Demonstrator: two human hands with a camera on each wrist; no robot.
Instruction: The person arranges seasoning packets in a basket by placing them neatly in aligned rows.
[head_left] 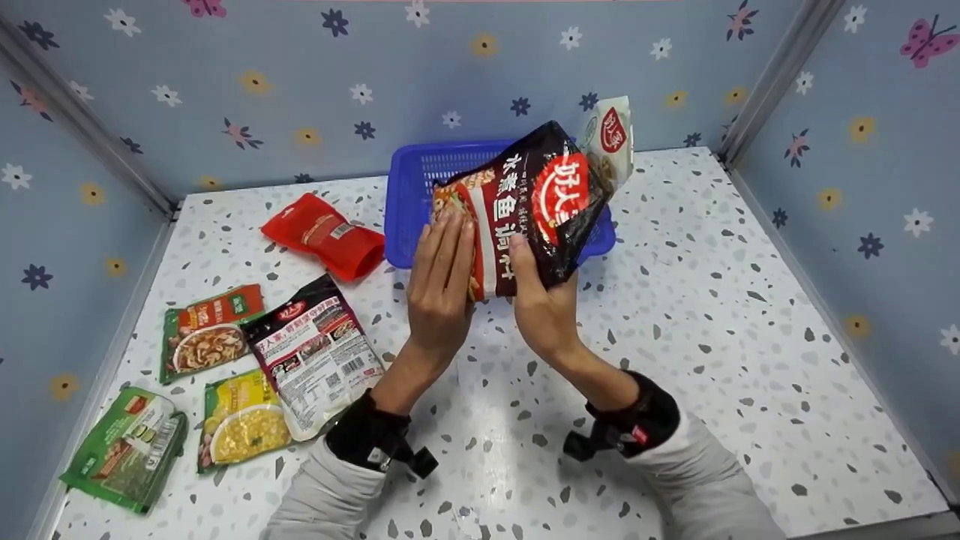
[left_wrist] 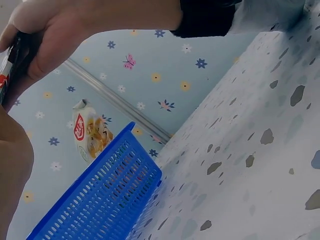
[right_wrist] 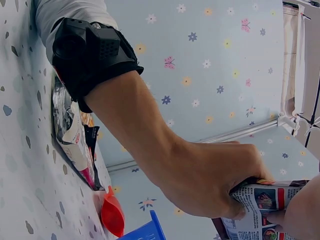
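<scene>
Both hands hold a large black seasoning packet point(head_left: 517, 202) tilted above the blue basket point(head_left: 401, 202). My left hand point(head_left: 442, 285) has its fingers along the front of the packet near its lower left edge; in the right wrist view its thumb presses the printed back. My right hand point(head_left: 544, 307) grips the lower right edge, thumb on the front and fingers behind. A white packet point(head_left: 619, 150) stands upright in the basket, rising above its rim. The black packet hides much of the basket's inside.
Left of the basket lies a red pouch point(head_left: 326, 236). Further left and nearer lie an orange-green packet point(head_left: 210, 330), a black-and-white packet point(head_left: 322, 352), a yellow packet point(head_left: 244, 420) and a green packet point(head_left: 127, 450). Flowered walls point(head_left: 285, 75) enclose the speckled table point(head_left: 720, 300).
</scene>
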